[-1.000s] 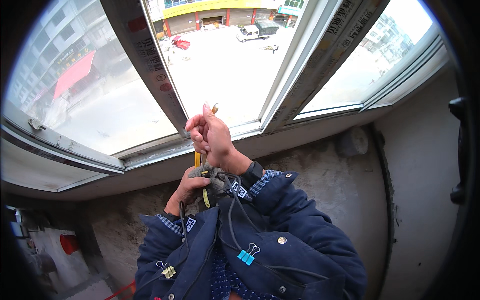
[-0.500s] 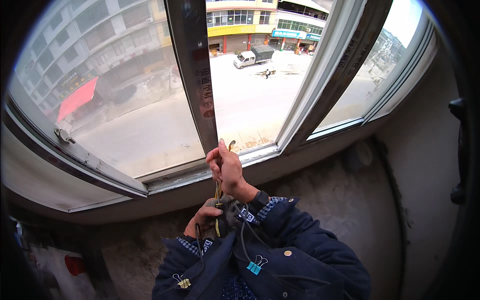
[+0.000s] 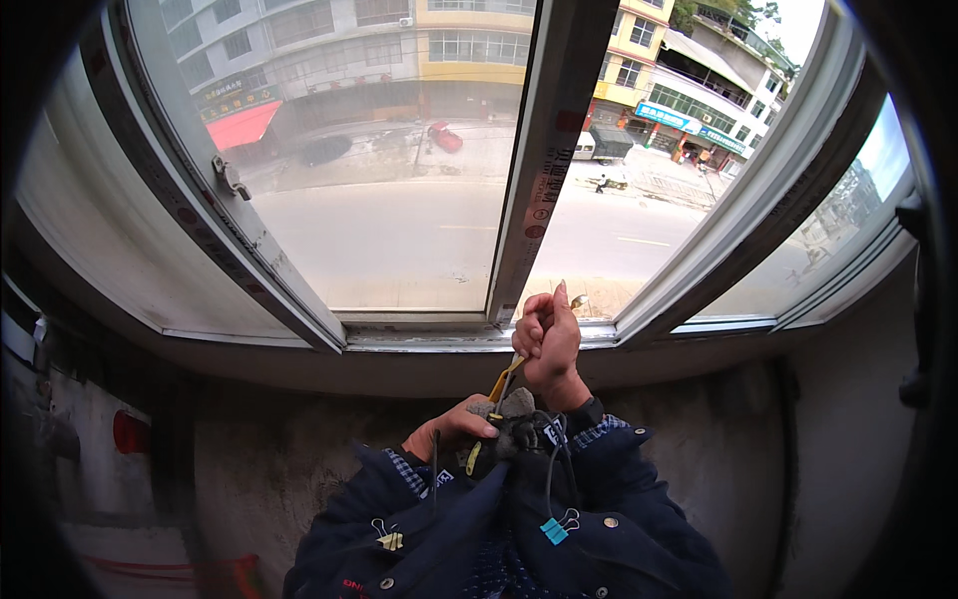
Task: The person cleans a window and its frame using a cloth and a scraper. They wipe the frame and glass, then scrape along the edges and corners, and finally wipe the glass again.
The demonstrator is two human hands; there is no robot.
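My left hand (image 3: pixel 467 419) is closed around a black-and-yellow tool (image 3: pixel 475 457), with a thin grey shaft (image 3: pixel 503 392) rising from it; its exact kind is unclear. Dark grey fabric, like work gloves (image 3: pixel 517 404), is bunched beside that hand. Higher up, at the sill, my right hand (image 3: pixel 549 344) has its fingers curled and thumb pointing up. A yellow strip (image 3: pixel 509 375) runs from near the left hand up to the right fingers, which seem to grip it. Past the right thumb shows a small shiny tip (image 3: pixel 579 302), mostly hidden behind the hand.
Ahead stands a sliding window with a dark upright frame (image 3: pixel 544 170), a white frame (image 3: pixel 733 190) and a pale sill (image 3: pixel 429 339). A metal latch (image 3: pixel 232 178) sits on the left sash. Outside lies a street, far below. A red object (image 3: pixel 130 431) is at the lower left.
The view has swung left, so the window and both hands appear farther right. My hands keep nearly the same pose, and more of the yellow strip shows between them.
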